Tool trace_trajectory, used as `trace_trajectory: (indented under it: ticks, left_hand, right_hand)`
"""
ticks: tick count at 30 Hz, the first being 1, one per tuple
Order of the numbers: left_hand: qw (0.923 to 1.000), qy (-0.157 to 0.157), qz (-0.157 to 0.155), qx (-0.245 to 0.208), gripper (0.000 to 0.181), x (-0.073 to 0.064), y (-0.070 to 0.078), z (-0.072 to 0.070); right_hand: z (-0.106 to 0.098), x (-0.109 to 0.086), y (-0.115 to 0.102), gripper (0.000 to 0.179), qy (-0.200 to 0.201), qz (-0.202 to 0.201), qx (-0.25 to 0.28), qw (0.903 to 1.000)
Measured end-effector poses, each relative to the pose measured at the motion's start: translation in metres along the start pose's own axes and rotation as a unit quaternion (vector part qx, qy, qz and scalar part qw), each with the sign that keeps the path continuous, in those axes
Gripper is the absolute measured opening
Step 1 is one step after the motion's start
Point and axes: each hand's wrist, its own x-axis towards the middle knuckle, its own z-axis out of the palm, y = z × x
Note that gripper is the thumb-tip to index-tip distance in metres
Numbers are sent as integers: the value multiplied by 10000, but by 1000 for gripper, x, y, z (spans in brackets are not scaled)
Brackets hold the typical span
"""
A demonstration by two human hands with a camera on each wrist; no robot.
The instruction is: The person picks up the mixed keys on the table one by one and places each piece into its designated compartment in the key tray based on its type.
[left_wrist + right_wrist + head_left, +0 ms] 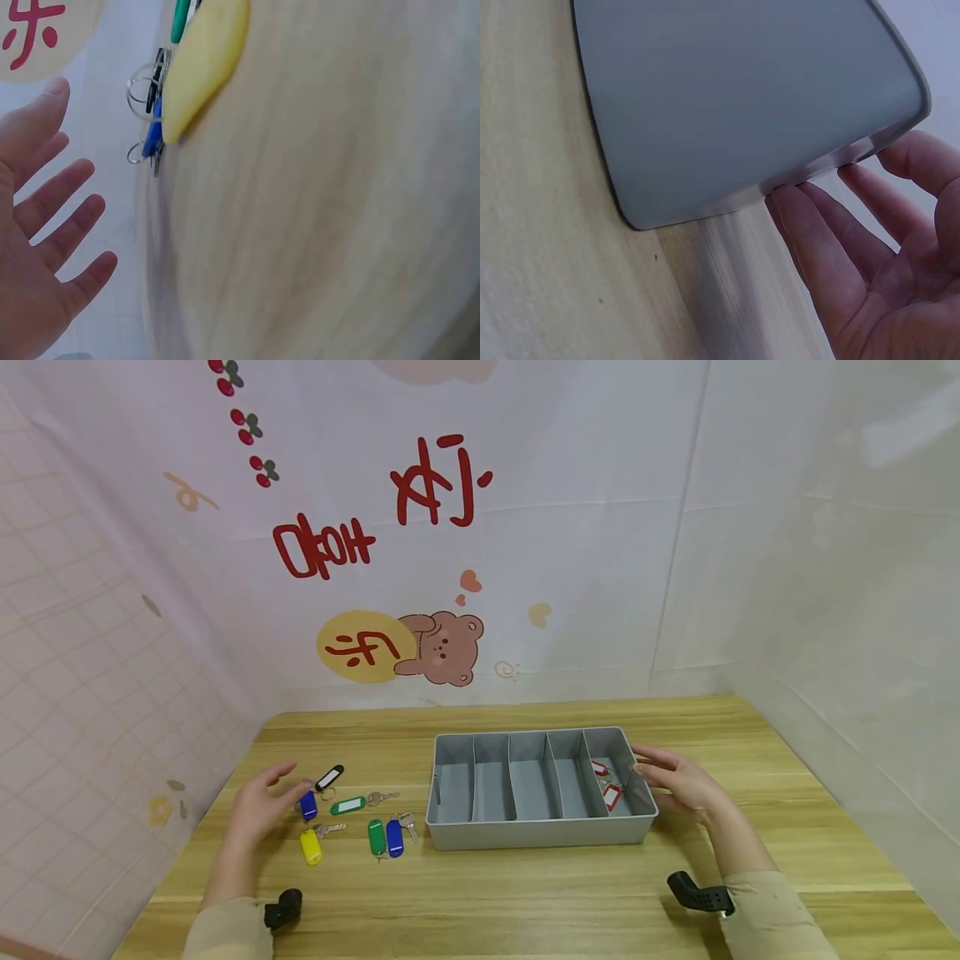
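Beige sleeves (228, 931) sit closest to you; beyond them, your right hand (686, 787), fingers extended rather than gripping, touches the right end of the grey tray (536, 837), probably to steady it. Your left hand (257, 807) seems placed for a pick, fingers relaxed and empty, with the nearest blue tag (309, 807) on the table (487, 902) just beside their tips.

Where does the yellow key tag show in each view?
Head: yellow key tag, lower left, left of the gray tray.
Left wrist: yellow key tag, top, left of centre, large.
Right wrist: not in it.
Shared landmark: wooden tabletop, in all three.
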Motion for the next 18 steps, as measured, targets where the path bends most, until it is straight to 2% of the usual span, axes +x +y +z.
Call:
trace_trajectory:
  ticks: [7, 12, 18]
  left_hand:
    - [9991, -136, 226, 343, 60, 2, -12, 0]
    - [9985, -298, 174, 432, 60, 5, -17, -1]
    - [9983, -327, 34, 478, 55, 8, -17, -2]
  right_hand:
    - [1, 0, 0, 64, -9, -27, 3, 10000]
    - [1, 0, 0, 64, -25, -41, -39, 10000]
    - [1, -1, 0, 65, -25, -52, -48, 10000]
